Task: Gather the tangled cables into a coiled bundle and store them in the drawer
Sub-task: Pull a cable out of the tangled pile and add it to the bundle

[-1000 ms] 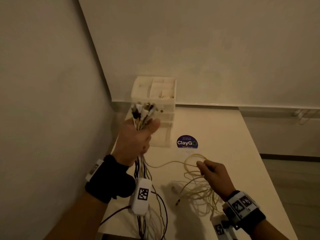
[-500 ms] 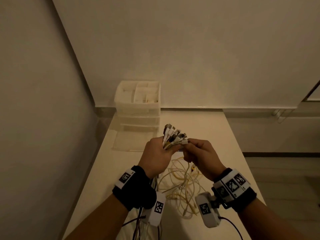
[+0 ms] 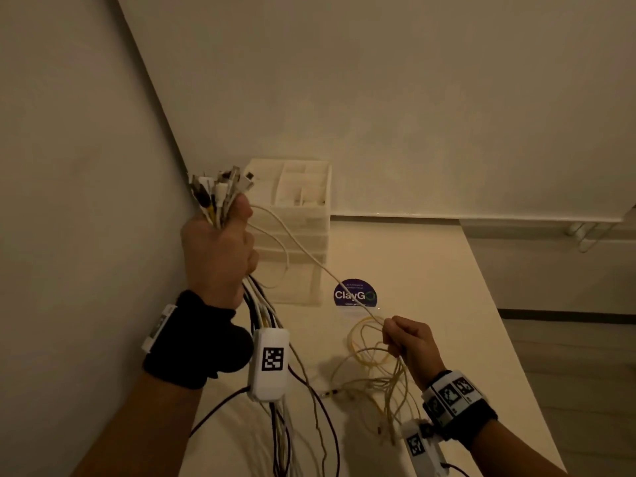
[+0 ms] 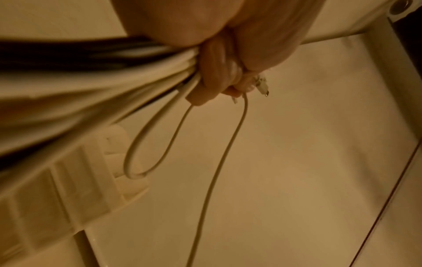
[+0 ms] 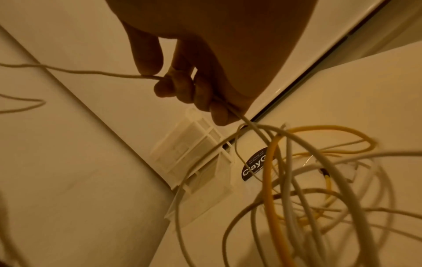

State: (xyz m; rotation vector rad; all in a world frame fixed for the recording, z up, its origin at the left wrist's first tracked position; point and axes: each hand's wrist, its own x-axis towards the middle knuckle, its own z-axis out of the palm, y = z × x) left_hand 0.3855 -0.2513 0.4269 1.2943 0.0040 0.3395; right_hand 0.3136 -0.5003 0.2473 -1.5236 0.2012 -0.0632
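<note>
My left hand [image 3: 220, 249] is raised at the left and grips a bundle of cables [image 3: 265, 315], whose plug ends [image 3: 223, 187] fan out above the fist. The wrist view shows the fingers [image 4: 212, 72] curled round the white and black strands. One thin white cable [image 3: 309, 256] runs taut from that fist down to my right hand [image 3: 409, 342], which holds it low over the table; in the right wrist view its fingers [image 5: 182, 86] curl round this cable. Loose white and yellow cable loops [image 3: 375, 370] lie tangled on the table under the right hand. The white drawer unit [image 3: 296, 235] stands at the back, its lowest drawer [image 3: 292, 287] pulled out.
A round dark ClayGo sticker [image 3: 354, 294] lies on the white table [image 3: 413, 270] right of the drawer unit. Walls close in on the left and behind. The table's right edge [image 3: 509, 332] drops to the floor. Dark wrist-camera leads [image 3: 220, 407] trail near the front.
My hands were together at the plug ends half a second ago. The left hand has since risen to the left with the bundle, and the right has dropped along one white cable, drawing it taut.
</note>
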